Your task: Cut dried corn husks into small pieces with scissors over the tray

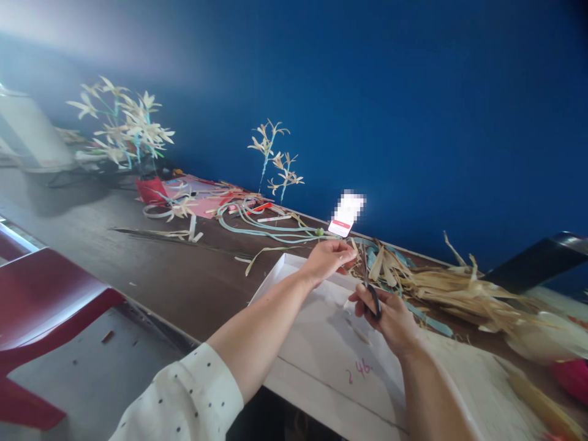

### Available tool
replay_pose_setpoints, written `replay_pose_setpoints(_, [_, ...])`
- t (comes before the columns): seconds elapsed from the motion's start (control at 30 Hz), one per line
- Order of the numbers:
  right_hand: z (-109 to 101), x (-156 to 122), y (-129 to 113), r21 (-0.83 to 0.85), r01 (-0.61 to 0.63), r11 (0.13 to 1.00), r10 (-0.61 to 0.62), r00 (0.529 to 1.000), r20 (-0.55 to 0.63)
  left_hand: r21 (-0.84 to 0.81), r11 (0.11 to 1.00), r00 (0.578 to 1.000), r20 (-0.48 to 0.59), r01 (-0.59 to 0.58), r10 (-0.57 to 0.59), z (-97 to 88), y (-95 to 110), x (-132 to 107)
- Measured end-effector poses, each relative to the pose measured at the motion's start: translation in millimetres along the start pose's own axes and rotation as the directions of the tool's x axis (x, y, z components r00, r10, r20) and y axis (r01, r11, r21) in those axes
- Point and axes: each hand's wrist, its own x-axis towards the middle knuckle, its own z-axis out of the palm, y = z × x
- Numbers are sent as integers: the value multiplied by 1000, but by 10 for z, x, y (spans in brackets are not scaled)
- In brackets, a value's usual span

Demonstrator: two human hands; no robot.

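My right hand [388,313] grips black-handled scissors [370,289], fingers through the loops and blades pointing up. My left hand [328,257] pinches a thin pale strip of dried leaf [354,247] right at the scissor blades. Both hands hover over a white shallow box lid [321,349] with pink writing on it, which lies on the dark wooden table [151,269]. A few small pale cuttings lie on the lid below the scissors.
A pile of dried husk leaves [459,288] and teal strips lies right of my hands. A phone [345,214] leans against the blue wall. Handmade husk flowers [124,125] stand at the far left, with another stem [275,156] nearby. A red chair [41,318] sits left.
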Motion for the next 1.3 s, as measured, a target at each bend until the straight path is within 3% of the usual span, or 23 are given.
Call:
replay_pose_setpoints(0.43, [-30,-4,14,-42,-18,999,20,999,47,87,996,1000,14,-8,7,3,8,-19])
replay_pose_setpoints(1.3, [-45,12,38,-121,0,993,2,1000,17,179,983,997,60,-51,41,-43,27,-12])
